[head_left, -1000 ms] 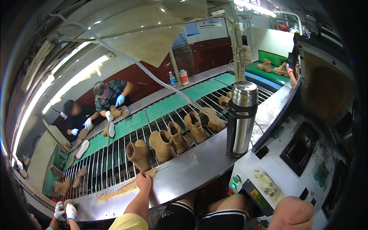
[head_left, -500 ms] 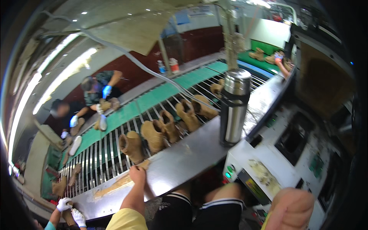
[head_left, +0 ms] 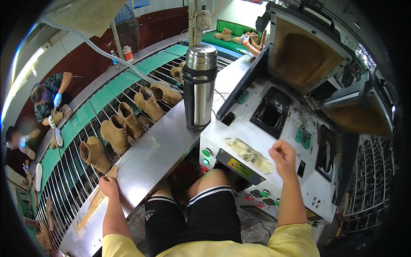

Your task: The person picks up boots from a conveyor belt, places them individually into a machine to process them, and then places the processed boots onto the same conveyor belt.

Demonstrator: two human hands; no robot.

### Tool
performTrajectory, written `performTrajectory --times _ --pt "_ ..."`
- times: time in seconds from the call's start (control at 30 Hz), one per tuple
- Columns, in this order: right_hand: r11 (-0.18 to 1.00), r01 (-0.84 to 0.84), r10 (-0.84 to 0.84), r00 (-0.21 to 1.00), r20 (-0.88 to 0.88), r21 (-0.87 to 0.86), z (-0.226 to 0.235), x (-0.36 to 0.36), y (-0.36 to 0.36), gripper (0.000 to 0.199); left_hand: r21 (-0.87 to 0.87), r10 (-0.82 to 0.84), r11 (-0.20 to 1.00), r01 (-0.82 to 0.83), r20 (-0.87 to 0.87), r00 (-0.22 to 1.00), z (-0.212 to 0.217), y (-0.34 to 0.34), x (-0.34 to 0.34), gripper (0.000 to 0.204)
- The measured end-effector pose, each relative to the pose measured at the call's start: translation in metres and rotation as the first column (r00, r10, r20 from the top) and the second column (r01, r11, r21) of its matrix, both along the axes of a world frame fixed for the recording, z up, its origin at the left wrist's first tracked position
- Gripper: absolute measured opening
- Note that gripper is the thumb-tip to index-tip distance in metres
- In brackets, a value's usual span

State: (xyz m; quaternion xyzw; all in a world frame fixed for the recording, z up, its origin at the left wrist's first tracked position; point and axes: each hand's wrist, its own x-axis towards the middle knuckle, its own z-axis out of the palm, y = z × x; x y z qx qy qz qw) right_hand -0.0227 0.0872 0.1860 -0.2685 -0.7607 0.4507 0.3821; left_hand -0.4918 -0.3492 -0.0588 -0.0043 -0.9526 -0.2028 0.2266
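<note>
My left hand (head_left: 108,186) rests on the metal ledge (head_left: 150,157), over a tan tape-like strip (head_left: 91,210); its fingertips are hidden. Just beyond it, tan ankle boots (head_left: 95,155) stand in a row on the roller conveyor (head_left: 72,171). My right hand (head_left: 282,157) is raised above the white machine (head_left: 227,135), fingers curled together in a pinch. Whatever is in that pinch, if anything, is too small or hidden to make out. Next to it, a tan patch (head_left: 248,154) with small bits on it lies on the machine top.
A steel thermos (head_left: 201,88) stands on the ledge near the machine. Two hinged lids (head_left: 306,53) are raised over dark openings (head_left: 270,112). Co-workers (head_left: 49,96) handle shoe parts across the conveyor. Another person's gloved hand (head_left: 246,39) reaches boots on a green surface (head_left: 224,44).
The view has swung right, bringing more of the machine into sight. My right arm has extended out over the machine top. My left hand keeps its place on the ledge.
</note>
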Motion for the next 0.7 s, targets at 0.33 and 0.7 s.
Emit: performTrajectory --times 0.33,0.7 --pt "0.969 0.215 -0.197 0.969 0.149 -0.123 -0.091 -0.003 0.001 0.011 0.036 -0.017 0.999 0.018 -0.034 0.999 -0.002 -0.010 -0.002 0.021" --pt "0.946 0.275 -0.273 0.961 0.036 -0.171 -0.095 0.005 0.006 0.008 0.105 -0.025 0.994 0.040 -0.140 0.990 -0.004 -0.007 0.000 0.014"
